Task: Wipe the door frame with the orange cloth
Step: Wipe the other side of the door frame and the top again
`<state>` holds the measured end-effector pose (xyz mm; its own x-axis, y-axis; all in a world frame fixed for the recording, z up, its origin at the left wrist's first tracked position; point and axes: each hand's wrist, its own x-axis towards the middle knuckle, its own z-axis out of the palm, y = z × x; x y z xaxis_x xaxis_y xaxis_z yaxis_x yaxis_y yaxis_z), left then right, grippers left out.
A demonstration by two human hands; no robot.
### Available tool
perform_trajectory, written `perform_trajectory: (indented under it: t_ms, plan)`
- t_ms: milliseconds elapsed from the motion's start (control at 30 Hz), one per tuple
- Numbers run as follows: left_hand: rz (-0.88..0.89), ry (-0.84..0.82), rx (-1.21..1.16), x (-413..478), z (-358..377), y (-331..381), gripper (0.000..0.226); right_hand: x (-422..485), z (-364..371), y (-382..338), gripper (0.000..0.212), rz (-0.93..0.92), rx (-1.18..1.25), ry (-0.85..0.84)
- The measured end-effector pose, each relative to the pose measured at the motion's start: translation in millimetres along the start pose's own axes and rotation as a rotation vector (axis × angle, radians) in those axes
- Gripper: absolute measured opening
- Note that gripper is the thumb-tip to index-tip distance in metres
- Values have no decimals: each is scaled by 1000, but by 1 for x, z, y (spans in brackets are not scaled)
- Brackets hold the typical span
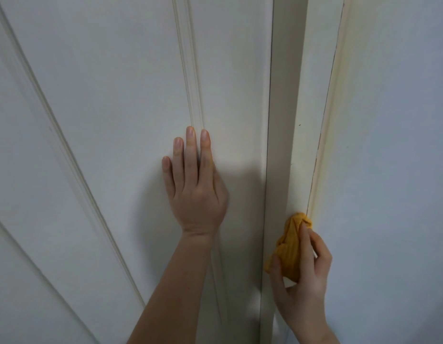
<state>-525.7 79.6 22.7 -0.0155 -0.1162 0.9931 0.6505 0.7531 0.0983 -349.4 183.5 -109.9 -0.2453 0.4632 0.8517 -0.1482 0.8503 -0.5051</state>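
Wiping is under way: the right hand [302, 276] pinches the bunched orange cloth [288, 247] between thumb and fingers, its tip pressed to the frame [307, 120] at the right edge, beside the wall [394, 145]. The left hand [194, 182] lies flat on the door [111, 95], fingers together. Next, I judge, a steady stroke along the yellowed seam. No containers are in view.

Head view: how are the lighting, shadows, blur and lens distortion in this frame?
Head view: dim, even light with no glare; the left hand casts a soft shadow on the door around it; its thumb side is slightly motion-smeared; the right hand and orange cloth on the door frame read fairly sharp; wide-angle bowing fans the door's moulding lines outward.
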Motion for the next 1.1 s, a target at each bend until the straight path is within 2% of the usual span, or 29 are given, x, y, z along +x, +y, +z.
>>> perform_trajectory:
  t_ms: [300,500,633,833,933,1100]
  plan:
    - [-22,-18,-13,4,-7,2,58,3,-2,11,67,19,-41,3]
    - [-36,-91,-92,17,-24,2,57,32,18,-22,64,26,-71,173]
    - [61,-98,-221,60,-25,-9,60,79,40,-58,65,22,-103,288]
    - [215,-105,-183,150,-13,-24,72,174,46,-108,58,-12,-196,386]
    - [260,-103,-140,163,-10,-28,71,159,49,-103,56,49,-260,435]
    - [291,-86,-127,158,-6,-25,68,83,43,-79,65,182,-253,384]
